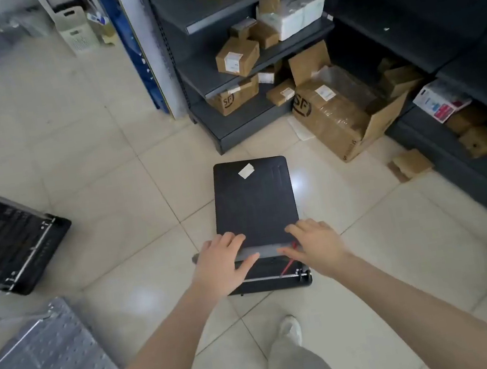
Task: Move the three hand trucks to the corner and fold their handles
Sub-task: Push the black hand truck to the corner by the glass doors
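Both grips, left hand and right hand, wrap the grey metal handle bar of the black flat-decked hand truck, evenly spaced, probably to steer it straight toward the shelf corner.

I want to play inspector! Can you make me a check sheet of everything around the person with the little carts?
Surface: pale tiled floor, glossy, with light glare.
Job's things: black hand truck in the middle, handle bar upright; second black hand truck at left; silver perforated hand truck at lower left.
Clutter: white label on the middle deck; open SF box and small cardboard pieces on the floor.
Grippers: left hand and right hand both on the handle bar.
Cables: a thin red piece near the hinge, kind unclear.
Surroundings: dark shelves full of parcels.
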Available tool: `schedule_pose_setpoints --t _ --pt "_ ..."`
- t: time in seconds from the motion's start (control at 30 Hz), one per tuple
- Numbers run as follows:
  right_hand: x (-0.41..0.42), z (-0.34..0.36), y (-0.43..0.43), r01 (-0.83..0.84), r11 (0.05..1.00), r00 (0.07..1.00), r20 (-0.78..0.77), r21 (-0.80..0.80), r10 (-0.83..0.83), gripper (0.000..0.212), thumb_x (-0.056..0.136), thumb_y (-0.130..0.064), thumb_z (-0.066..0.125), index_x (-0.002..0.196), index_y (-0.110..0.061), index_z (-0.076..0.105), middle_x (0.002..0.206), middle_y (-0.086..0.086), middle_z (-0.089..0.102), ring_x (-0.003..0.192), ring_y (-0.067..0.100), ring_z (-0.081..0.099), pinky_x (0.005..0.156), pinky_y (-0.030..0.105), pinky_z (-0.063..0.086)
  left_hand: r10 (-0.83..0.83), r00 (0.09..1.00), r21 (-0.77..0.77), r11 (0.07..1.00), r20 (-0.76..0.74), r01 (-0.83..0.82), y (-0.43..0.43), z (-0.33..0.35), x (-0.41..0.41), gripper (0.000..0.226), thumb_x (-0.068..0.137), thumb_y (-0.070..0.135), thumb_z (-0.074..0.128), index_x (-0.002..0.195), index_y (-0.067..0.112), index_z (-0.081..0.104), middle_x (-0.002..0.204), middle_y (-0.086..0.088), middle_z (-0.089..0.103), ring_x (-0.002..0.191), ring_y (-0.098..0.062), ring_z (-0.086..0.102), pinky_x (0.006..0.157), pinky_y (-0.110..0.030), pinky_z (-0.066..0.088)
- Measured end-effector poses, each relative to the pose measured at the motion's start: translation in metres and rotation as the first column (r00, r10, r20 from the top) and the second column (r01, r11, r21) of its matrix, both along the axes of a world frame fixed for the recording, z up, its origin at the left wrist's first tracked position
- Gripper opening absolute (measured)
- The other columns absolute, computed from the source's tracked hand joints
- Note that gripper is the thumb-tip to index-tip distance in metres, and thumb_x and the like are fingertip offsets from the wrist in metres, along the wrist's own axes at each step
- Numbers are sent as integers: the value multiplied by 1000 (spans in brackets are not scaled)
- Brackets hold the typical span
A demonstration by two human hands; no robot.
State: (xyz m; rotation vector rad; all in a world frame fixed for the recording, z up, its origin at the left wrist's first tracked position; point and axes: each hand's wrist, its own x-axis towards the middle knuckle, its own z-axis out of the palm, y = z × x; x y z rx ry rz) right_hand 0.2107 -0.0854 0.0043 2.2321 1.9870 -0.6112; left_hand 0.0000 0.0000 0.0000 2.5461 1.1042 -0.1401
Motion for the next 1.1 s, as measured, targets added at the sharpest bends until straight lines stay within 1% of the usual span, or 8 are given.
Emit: schedule_pose_setpoints --t 0.1,0.17,0.33,0.47,0.6,0.77,0.9,1.1 --pt "1 -18 3 -7 999 1000 3 50 7 63 88 -65 22 119 -17 50 110 3 56 106 24 50 84 35 37 15 1000 -35 999 21 -14 3 -20 7 71 81 69 20 123 22 53 112 4 58 104 -21 51 90 -37 36" --pt "0 -29 0 -10 998 1000 -4 63 10 66 85 -68 16 108 -17 52 98 2 57 95 24 53 73 32 35 52 999 -122 991 15 -50 3 -32 10 71 75 74 19 116 28 56 107 8 57 101 -17 50 88 -36 32" --pt "2 -44 2 37 981 999 -30 188 -32 62 82 -70 20 86 -16 51 73 1 59 68 25 57 59 30 28 197 978 -183 966 69 -182 8 -42 18 54 72 75 26 92 36 58 88 16 61 88 -10 46 76 -32 18" --pt "-3 -53 4 57 945 998 2 322 -60 50 86 -63 28 70 -19 46 53 -4 52 47 20 51 48 28 28 222 971 -197 960 90 -201 13 -42 19 50 74 73 33 89 34 60 85 15 63 88 -10 46 75 -31 17" --pt "-9 -59 6 135 938 989 14 319 -147 60 85 -66 20 71 -16 49 56 -3 53 51 20 51 53 31 39 221 969 -185 963 113 -198 16 -44 17 51 73 74 31 89 35 60 85 16 63 87 -9 45 75 -32 17" --pt "-19 -60 4 213 911 975 -16 353 -221 58 84 -65 24 73 -14 49 63 0 54 60 23 52 60 34 42 202 968 -149 972 148 -180 16 -48 12 50 75 73 29 88 37 60 83 16 61 85 -7 45 77 -32 17" --pt "-31 -61 0 221 882 962 55 416 -267 52 84 -62 27 68 -17 48 58 -4 52 54 20 52 55 29 44 185 969 -138 977 165 -164 15 -51 5 48 75 74 31 87 38 60 81 17 60 85 -6 46 76 -32 18" --pt "-56 -66 -17 285 832 926 89 476 -368 56 85 -65 24 67 -19 50 59 -6 53 56 17 52 57 27 44 78 981 -76 995 178 -65 14 -53 -12 45 78 71 32 88 37 60 82 19 61 83 -7 48 77 -34 21"
